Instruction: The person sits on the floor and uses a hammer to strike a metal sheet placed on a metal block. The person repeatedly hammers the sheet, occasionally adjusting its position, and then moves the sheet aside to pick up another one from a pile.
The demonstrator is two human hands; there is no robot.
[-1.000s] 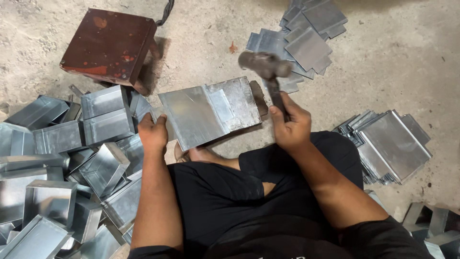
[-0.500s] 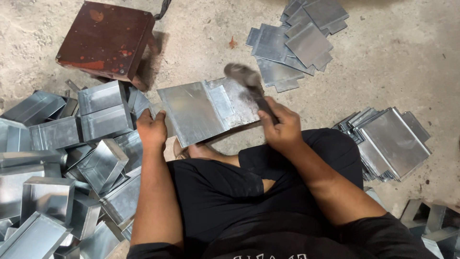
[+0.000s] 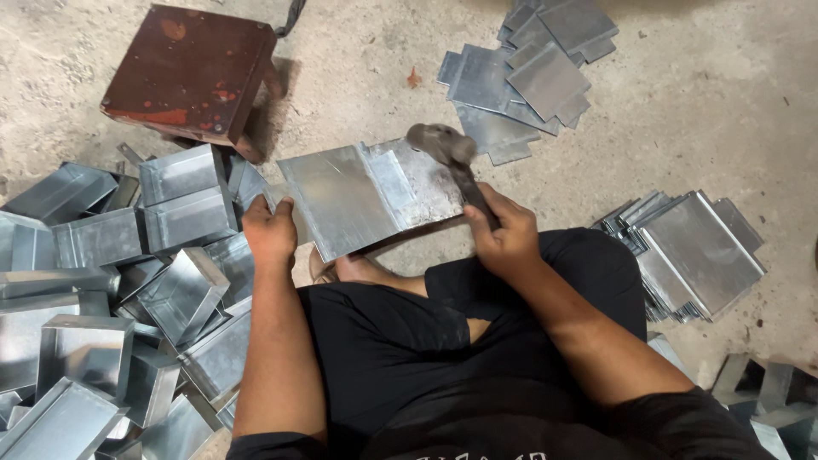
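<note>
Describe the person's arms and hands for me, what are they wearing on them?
Both forearms are bare: no gloves, and no watch or rings that I can make out. The left hand and right hand are uncovered. Any sleeves end above the frame's lower edge; dark black clothing covers the lap.

hammer head (image 3: pixel 430 139) motion-blurred; box pile (image 3: pixel 94 315) cut off left; handle hidden in right hand (image 3: pixel 509 237)

- No packages, labels, signs or screens show anywhere in the scene.
</note>
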